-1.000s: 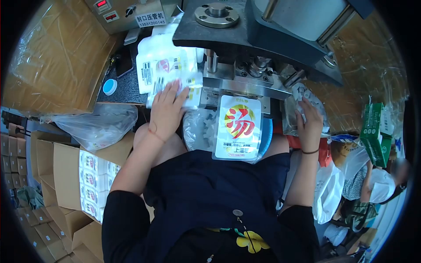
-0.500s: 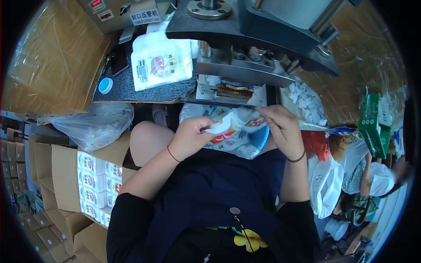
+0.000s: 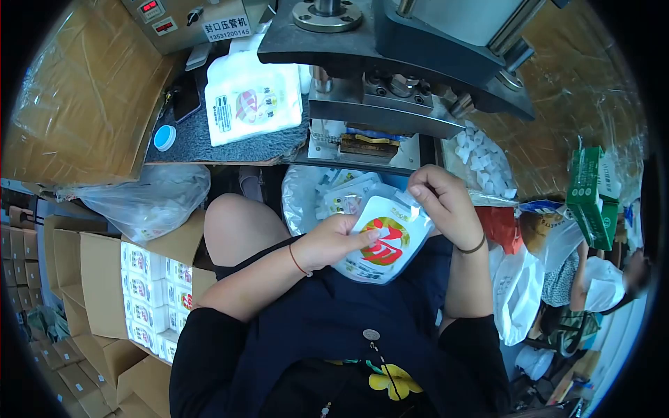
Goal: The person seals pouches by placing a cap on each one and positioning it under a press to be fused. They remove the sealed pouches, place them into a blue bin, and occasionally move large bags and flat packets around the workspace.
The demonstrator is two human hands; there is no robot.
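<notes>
From the head view, the white pouch (image 3: pixel 382 244) with the red mark sits over the person's lap, just below the press (image 3: pixel 390 63). The left hand (image 3: pixel 334 240) clasps its left edge with the thumb laid flat on the printed face and the other fingers tucked behind. The right hand (image 3: pixel 446 205) pinches the top right corner between thumb and forefinger. To my eye the hold works best with the pouch taut and unfolded between the two grips, and the pinch close to the corner so it cannot twist.

The bench above carries a grey mat (image 3: pixel 202 150) with a stack of pouches (image 3: pixel 252 97) and a blue cap (image 3: pixel 164 137); small white caps (image 3: pixel 484 164) lie heaped to the right. An open carton (image 3: pixel 97 279) of white packs stands on the left, green boxes (image 3: pixel 592 198) are on the right, and another person (image 3: pixel 606 279) sits beyond.
</notes>
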